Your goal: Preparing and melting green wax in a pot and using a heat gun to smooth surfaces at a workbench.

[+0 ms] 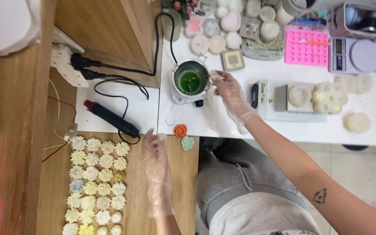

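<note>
1. The melting pot [191, 79], a small round metal vessel holding glossy dark-green liquid wax, sits on its white heater base near the left edge of the white worktop [370, 126], with its wire handle pointing toward the front edge.
2. My right hand [230, 93], in a thin clear glove, pinches a slim stirring stick [198, 77] whose tip dips into the green wax.
3. My left hand [155, 162], gloved the same way, rests flat with fingers spread loosely on the lower wooden board [183, 174], holding nothing.
4. As I judge it, the risk is a tipped or splashed pot: the stick levers against the rim, and the black cord [157, 39] trails close behind, so a snag could pull it over.
5. Hot wax could also soften the flimsy glove if my fingers drift over the rim.
6. An orange rose-shaped piece [180, 130] and a pale green leaf-shaped piece [188, 142] lie at the front edge just below the pot; drips could mar their matte, ridged surfaces.
7. Rows of cream, petal-moulded wax flowers [95, 182] fill the left of the board.
8. A pink silicone mould [306, 47] with a grid of cells and a lilac scale [354, 55] stand toward the back right corner.
</note>
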